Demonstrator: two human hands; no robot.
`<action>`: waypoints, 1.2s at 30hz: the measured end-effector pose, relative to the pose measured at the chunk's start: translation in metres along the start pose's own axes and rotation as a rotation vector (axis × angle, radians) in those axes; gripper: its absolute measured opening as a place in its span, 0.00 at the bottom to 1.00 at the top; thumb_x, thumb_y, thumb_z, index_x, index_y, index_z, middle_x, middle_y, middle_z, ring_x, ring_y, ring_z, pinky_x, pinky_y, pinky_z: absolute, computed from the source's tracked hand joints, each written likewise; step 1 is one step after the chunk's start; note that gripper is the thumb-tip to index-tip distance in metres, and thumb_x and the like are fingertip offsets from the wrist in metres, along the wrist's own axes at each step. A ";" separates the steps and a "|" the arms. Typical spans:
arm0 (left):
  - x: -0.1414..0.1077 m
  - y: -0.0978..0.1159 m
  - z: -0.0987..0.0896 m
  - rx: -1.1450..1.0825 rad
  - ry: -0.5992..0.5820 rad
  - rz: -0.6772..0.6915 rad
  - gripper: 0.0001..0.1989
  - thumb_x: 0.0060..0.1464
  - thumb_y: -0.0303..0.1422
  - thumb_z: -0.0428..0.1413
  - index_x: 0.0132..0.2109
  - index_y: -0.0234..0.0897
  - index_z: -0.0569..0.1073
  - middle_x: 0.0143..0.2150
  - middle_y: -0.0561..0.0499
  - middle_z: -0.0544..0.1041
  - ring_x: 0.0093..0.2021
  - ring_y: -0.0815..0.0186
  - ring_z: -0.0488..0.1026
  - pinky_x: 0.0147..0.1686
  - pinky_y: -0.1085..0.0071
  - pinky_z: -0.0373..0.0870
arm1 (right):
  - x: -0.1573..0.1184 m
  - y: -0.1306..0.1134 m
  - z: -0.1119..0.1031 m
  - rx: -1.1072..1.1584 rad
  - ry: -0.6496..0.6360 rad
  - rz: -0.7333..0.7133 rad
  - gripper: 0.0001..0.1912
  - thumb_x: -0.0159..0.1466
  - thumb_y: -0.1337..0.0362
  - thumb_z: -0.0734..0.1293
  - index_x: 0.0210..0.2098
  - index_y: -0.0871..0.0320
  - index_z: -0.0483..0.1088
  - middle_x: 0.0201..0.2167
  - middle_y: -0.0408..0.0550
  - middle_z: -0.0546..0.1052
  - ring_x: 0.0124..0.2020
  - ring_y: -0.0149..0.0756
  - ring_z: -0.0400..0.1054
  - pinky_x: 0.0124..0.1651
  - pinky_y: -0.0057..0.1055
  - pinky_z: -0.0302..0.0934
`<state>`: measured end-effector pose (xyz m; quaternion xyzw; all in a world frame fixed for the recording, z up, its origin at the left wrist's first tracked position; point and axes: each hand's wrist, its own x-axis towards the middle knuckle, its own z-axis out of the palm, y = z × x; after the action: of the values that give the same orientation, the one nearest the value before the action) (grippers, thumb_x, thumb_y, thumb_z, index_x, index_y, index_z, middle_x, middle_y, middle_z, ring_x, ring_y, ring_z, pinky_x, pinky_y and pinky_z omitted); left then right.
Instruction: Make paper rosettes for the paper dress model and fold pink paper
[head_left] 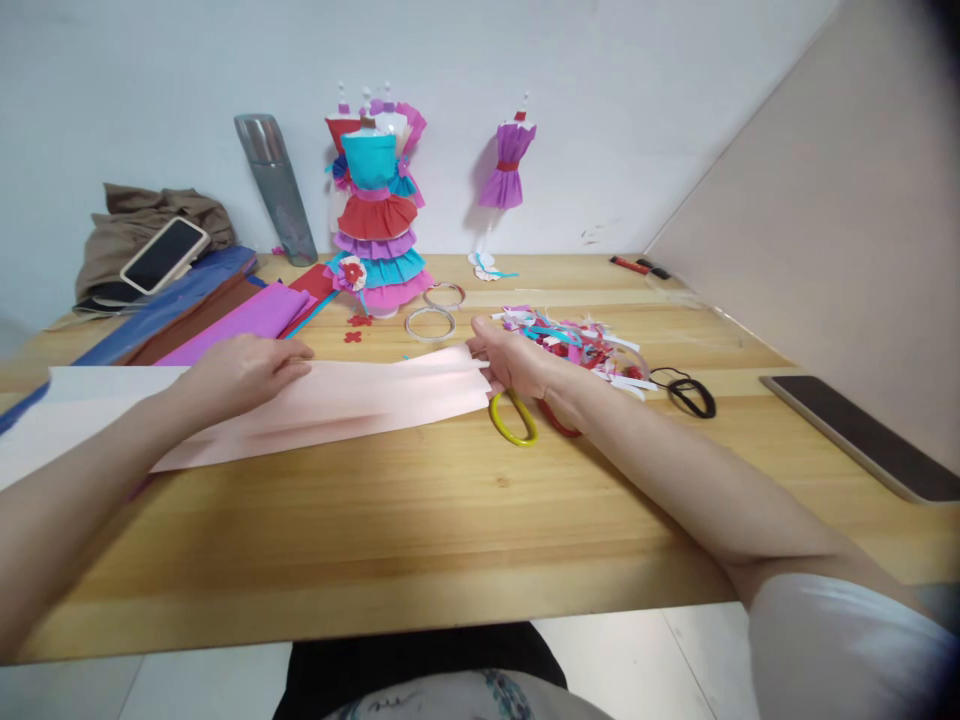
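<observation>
A long strip of pale pink crepe paper [390,400] stretches across the left and middle of the table. My left hand [240,375] is over its upper edge, fingers closed together and pinching the paper. Its right end is gripped by my right hand [506,360], the thumb on top and the other fingers partly hidden behind. Just below my right hand lie scissors [516,425] with one yellow and one red handle loop; the blades are hidden. White paper [75,410] continues under or beside the pink strip at the left, where I cannot tell if they are joined.
Coloured crepe rolls [225,325], a phone [165,255] and brown cloth [180,210] sit at the left. Behind stand a bottle [277,190], small dress forms [379,215], tape rings [430,324] and a purple-dressed form [508,170]. Paper scraps [577,345] and a tablet [862,435] lie right.
</observation>
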<state>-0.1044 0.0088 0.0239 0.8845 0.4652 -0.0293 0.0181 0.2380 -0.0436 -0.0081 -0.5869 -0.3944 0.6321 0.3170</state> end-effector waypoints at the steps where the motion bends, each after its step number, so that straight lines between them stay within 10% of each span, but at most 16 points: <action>1: 0.004 0.002 -0.004 -0.005 -0.029 -0.035 0.27 0.61 0.46 0.41 0.51 0.37 0.78 0.47 0.41 0.82 0.46 0.50 0.78 0.45 0.60 0.69 | 0.000 0.000 -0.001 -0.005 -0.012 -0.004 0.33 0.70 0.39 0.51 0.36 0.58 0.73 0.23 0.50 0.77 0.21 0.34 0.70 0.21 0.26 0.63; 11: 0.020 -0.002 -0.021 -0.097 -0.230 0.003 0.32 0.57 0.52 0.46 0.58 0.36 0.74 0.59 0.41 0.77 0.54 0.51 0.75 0.51 0.62 0.69 | 0.007 0.016 -0.003 -0.069 -0.066 -0.203 0.18 0.50 0.58 0.79 0.36 0.60 0.76 0.29 0.48 0.81 0.24 0.31 0.71 0.23 0.23 0.63; 22: 0.002 0.000 -0.034 -0.062 -0.369 -0.061 0.34 0.63 0.50 0.39 0.66 0.35 0.66 0.65 0.42 0.71 0.61 0.52 0.70 0.60 0.60 0.63 | 0.012 0.022 -0.004 -0.170 -0.050 -0.297 0.18 0.46 0.68 0.77 0.38 0.62 0.77 0.27 0.46 0.81 0.24 0.30 0.69 0.22 0.23 0.61; 30: 0.001 0.018 -0.029 0.209 -0.428 -0.058 0.33 0.60 0.41 0.52 0.70 0.39 0.62 0.67 0.40 0.69 0.64 0.48 0.69 0.58 0.58 0.65 | 0.009 0.021 -0.001 -0.148 -0.044 -0.331 0.16 0.45 0.70 0.76 0.34 0.61 0.74 0.28 0.44 0.80 0.28 0.33 0.72 0.30 0.27 0.65; 36: 0.000 0.038 -0.032 0.147 -0.447 -0.022 0.40 0.56 0.52 0.52 0.70 0.34 0.60 0.57 0.32 0.77 0.54 0.43 0.76 0.47 0.59 0.69 | 0.000 0.013 0.004 -0.160 -0.056 -0.471 0.16 0.48 0.67 0.75 0.35 0.58 0.71 0.30 0.41 0.79 0.33 0.35 0.74 0.36 0.29 0.66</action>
<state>-0.0721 -0.0104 0.0560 0.8499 0.4559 -0.2583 0.0556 0.2344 -0.0503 -0.0190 -0.4842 -0.5775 0.5237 0.3971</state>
